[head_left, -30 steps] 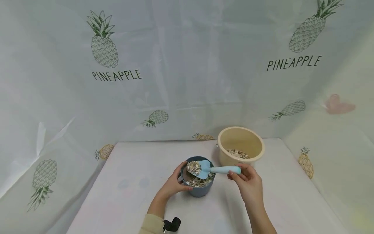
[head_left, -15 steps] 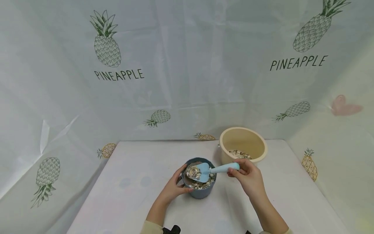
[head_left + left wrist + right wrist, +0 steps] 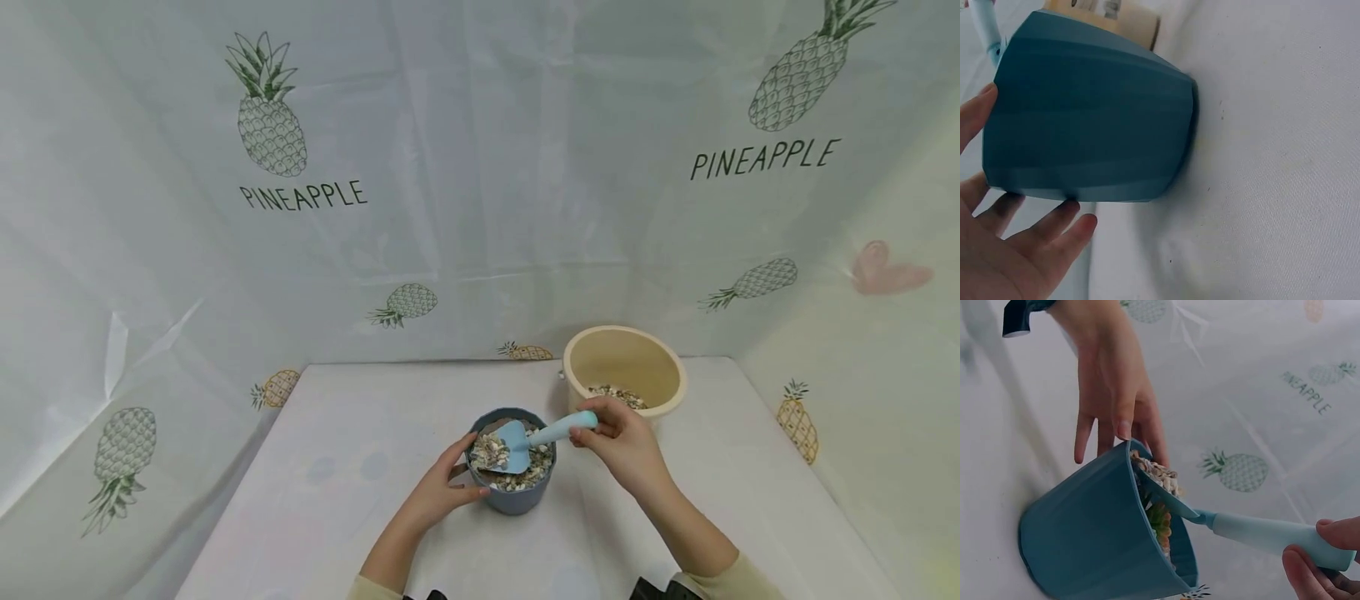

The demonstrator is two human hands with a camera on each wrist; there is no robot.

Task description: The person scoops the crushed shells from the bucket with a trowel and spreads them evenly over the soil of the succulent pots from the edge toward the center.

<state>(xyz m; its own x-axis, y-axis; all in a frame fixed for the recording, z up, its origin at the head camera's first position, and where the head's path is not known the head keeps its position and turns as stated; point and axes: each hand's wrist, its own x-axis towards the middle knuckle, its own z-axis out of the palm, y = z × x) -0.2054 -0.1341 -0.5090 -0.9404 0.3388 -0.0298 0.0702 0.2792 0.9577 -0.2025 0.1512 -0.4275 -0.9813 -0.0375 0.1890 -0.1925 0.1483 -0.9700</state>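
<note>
White surface beneath. Cream bucket at 2 o'clock from blue pot. Pot upright on surface, wall faceted. Left hand at pot's 8 o'clock, spread wide, thumb and index curved round rim. Right hand at 3 o'clock, nearly closed, pinching handle end of pale-blue scoop; blade at pot mouth. Green-orange succulent inside pot. Pale and brown pebbles heaped on blade, more in pot and bucket.
</note>
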